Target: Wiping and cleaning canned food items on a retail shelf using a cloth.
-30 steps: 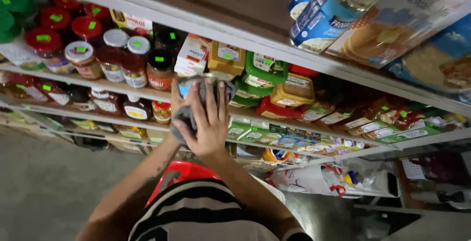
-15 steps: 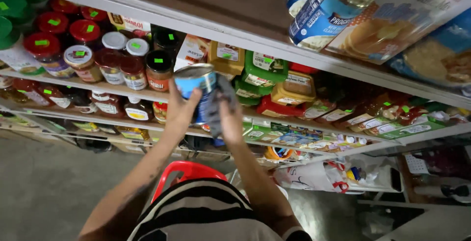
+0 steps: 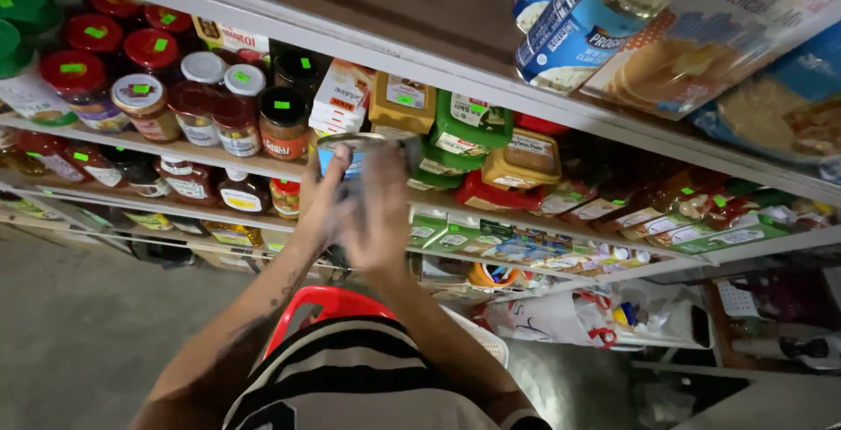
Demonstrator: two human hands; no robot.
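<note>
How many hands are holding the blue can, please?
2: the left hand grips the blue can on its left side, the right hand covers its front.

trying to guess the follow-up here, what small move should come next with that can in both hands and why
Probably lower the can toward the red basket. Both the left hand and right hand hold it in front of the shelf, clear of the jars, and the basket sits just below the arms.

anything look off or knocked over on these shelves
Nothing is spilled or broken. The jars on the shelf stand upright in rows. The one thing out of line is the blue can, off the shelf and held up between the left hand and right hand; it is blurred.
</note>
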